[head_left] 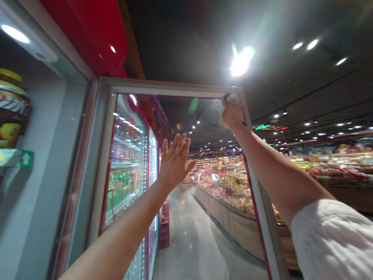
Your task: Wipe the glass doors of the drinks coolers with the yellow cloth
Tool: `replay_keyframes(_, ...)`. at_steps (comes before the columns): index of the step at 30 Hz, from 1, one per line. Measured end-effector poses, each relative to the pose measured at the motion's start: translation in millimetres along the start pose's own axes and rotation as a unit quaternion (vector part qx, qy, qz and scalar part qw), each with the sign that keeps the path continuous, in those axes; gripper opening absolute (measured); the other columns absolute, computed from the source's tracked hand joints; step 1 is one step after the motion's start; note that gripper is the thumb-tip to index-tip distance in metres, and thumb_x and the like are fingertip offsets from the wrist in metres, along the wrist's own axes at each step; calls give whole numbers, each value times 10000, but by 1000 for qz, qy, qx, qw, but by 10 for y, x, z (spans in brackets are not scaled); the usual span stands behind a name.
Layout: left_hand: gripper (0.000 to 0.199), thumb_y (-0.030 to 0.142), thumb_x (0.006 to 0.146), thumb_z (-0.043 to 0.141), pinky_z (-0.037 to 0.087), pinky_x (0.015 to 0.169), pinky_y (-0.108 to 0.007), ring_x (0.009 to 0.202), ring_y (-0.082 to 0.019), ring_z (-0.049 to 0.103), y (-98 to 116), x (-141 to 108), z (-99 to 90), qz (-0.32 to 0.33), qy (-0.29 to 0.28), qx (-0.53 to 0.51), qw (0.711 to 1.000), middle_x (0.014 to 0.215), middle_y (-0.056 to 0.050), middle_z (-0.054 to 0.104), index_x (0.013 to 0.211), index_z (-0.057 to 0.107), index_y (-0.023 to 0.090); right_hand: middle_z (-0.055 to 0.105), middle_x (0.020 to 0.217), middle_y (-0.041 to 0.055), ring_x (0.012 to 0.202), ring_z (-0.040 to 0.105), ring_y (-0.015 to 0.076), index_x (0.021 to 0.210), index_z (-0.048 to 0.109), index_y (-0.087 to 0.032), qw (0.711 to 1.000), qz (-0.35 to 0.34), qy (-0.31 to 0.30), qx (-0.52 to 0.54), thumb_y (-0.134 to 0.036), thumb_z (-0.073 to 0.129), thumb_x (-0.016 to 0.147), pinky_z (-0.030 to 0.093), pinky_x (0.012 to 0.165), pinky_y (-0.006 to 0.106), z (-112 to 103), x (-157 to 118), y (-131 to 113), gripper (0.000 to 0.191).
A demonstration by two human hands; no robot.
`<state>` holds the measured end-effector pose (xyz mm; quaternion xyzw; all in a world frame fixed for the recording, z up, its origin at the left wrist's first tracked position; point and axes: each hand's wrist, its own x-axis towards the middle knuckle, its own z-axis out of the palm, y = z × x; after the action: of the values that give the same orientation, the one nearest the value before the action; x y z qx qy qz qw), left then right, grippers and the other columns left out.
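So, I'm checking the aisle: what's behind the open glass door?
Through the glass door: lit coolers, stacked red crates, grey floor and a wood-sided display of packaged goods. The left hand, its forearm and the right hand hide whatever lies behind them.

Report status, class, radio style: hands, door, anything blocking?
Left hand open, spread. Right hand closed on a partly hidden dark item, upper corner. Glass door standing open. Left forearm crossing view of it.

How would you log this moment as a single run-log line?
left hand: open, raised before door, contact unclear | right hand: closed on dark item, at door's upper outer corner | door: swung open
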<state>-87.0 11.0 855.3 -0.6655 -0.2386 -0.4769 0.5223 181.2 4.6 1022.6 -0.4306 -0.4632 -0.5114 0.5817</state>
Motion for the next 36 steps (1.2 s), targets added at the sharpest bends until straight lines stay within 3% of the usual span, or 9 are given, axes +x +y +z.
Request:
replay_keyframes(2,789,585,985,432,86,1275,-598,1561,-315,234,-32,28,12,-2,1,-3,1000,1658,-149,324,1626,185,196,655,1289,153,1223,592,336,1355,651,-219,1000,-11,-14,8,-117,457,896,544,980,523,44,60,-95,509)
replay_keyframes(8,734,613,985,406,77,1274,-599,1552,-305,267,-196,63,-31,-14,5,-4,1000,1636,-130,380,1597,289,224,588,1483,8,1345,541,198,1363,649,-282,970,-204,-113,64,-131,446,963,437,1168,388,-185,-308,9,473)
replay_keyframes(12,716,605,991,393,100,1272,-590,1553,-306,266,-409,130,-155,-28,-10,4,1000,1643,-137,364,1578,340,198,625,1409,115,1273,587,283,1341,672,-212,995,-67,-71,31,-111,439,950,480,1102,496,-179,-229,13,466)
replay_keyframes(15,733,627,985,380,117,1260,-617,1559,-327,242,-560,213,-231,-60,-32,13,998,1648,-126,360,1575,352,193,636,1361,147,1247,589,319,1335,675,-227,998,20,-57,14,-131,445,960,522,1011,491,-29,9,-365,450)
replay_keyframes(19,757,654,967,397,131,1260,-609,1558,-323,249,-677,293,-265,-64,-58,17,996,1662,-110,331,1575,357,204,628,1398,129,1295,552,326,1381,633,-232,993,-93,-66,27,-195,484,978,494,1049,503,33,15,-949,431)
replay_keyframes(23,761,632,972,396,162,1264,-571,1558,-309,253,-791,327,-301,-77,-58,18,995,1665,-123,322,1582,337,180,593,1480,13,1372,513,247,1378,638,-307,953,-272,-115,72,-153,470,976,433,1152,460,-93,-303,-979,462)
replay_keyframes(27,783,623,971,404,161,1257,-594,1552,-337,259,-1000,321,-412,-101,-70,39,992,1666,-168,299,1576,336,132,632,1422,33,1320,549,276,1292,708,-308,964,-233,-92,88,-126,481,945,452,1122,504,-93,-362,-903,453)
replay_keyframes(31,794,657,956,418,156,1260,-590,1546,-344,275,-1190,243,-546,-126,-62,66,988,1658,-159,324,1572,356,160,700,1319,64,1252,592,283,1284,716,-251,983,-145,-82,81,-112,447,943,475,1079,492,40,-176,-1399,456)
replay_keyframes(36,766,638,956,446,139,1256,-617,1536,-345,301,-1243,94,-720,-150,-91,99,979,1639,-166,362,1559,381,169,598,1484,6,1371,525,241,1367,644,-282,947,-283,-122,93,-130,512,930,385,1179,458,21,-313,-2019,482)
